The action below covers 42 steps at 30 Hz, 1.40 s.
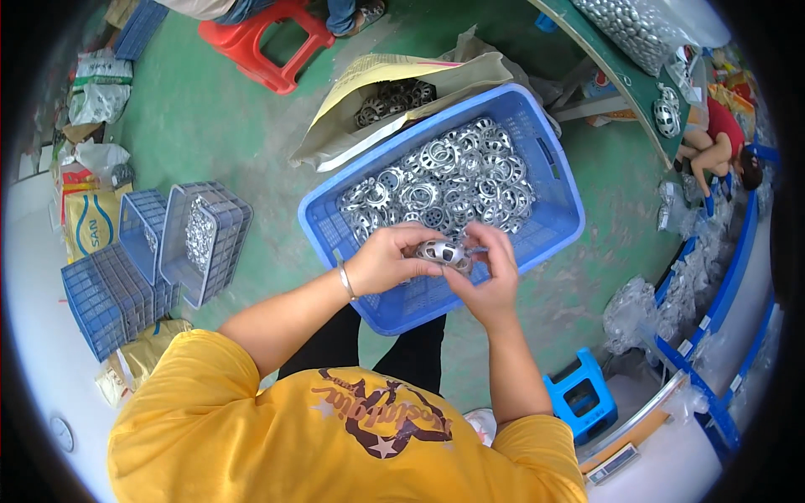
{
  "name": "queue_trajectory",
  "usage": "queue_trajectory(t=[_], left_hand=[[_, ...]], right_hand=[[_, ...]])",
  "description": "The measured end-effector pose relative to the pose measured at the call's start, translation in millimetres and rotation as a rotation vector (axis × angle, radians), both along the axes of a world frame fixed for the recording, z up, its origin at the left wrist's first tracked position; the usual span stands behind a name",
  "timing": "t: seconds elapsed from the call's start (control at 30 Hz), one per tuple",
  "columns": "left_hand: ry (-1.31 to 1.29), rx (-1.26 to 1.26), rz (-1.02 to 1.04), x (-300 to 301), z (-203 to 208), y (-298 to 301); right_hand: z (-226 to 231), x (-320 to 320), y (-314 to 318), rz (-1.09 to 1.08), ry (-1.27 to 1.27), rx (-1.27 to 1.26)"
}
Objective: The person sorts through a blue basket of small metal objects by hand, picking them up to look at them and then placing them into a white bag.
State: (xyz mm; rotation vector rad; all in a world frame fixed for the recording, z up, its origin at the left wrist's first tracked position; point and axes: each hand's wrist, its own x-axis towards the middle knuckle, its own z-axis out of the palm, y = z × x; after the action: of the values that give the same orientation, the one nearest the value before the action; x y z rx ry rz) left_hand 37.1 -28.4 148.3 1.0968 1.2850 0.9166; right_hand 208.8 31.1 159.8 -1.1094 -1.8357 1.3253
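Observation:
Over the near part of a blue plastic basket, I hold a shiny silver metal part, rounded with dark oval openings. My left hand is closed on its left side, thumb along the lower edge. On the other side, my right hand grips it between thumb and fingers. Its underside is hidden by my fingers. Below, the basket is filled with many loose silver ring-shaped metal parts, with cut-outs much like the held one.
Beyond the basket stands an open paper sack with darker metal parts. A red stool and someone's legs are farther off. Stacked baskets stand left; a blue stool is at lower right. A green tabletop and another person are right.

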Motion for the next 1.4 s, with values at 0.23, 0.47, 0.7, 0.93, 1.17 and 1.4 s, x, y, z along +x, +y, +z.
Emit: queue_trajectory(t=[0.23, 0.47, 0.7, 0.93, 1.17, 1.4], left_hand=[[-0.428, -0.303, 0.225, 12.9, 35.9, -11.0], [-0.565, -0.416, 0.245, 7.6, 38.9, -16.7], [-0.577, -0.244, 0.255, 7.5, 26.1, -19.3], [-0.71, -0.386, 0.293, 4.0, 33.4, -17.7], [-0.642, -0.181, 0.271, 5.7, 32.4, -15.2], [-0.404, 0.105, 0.185, 6.0, 28.4, -17.0]], right_hand=[[14.6, 28.3, -16.4, 0.055, 0.079, -0.249], [9.6, 36.0, -19.3, 0.049, 0.132, -0.381], [6.7, 33.8, -26.9, -0.048, 0.159, -0.411], [0.9, 30.8, -13.7, 0.079, 0.131, -0.087], [0.5, 18.1, -23.2, -0.062, 0.395, -0.511], [6.4, 25.0, -18.6, 0.061, 0.51, -0.863]])
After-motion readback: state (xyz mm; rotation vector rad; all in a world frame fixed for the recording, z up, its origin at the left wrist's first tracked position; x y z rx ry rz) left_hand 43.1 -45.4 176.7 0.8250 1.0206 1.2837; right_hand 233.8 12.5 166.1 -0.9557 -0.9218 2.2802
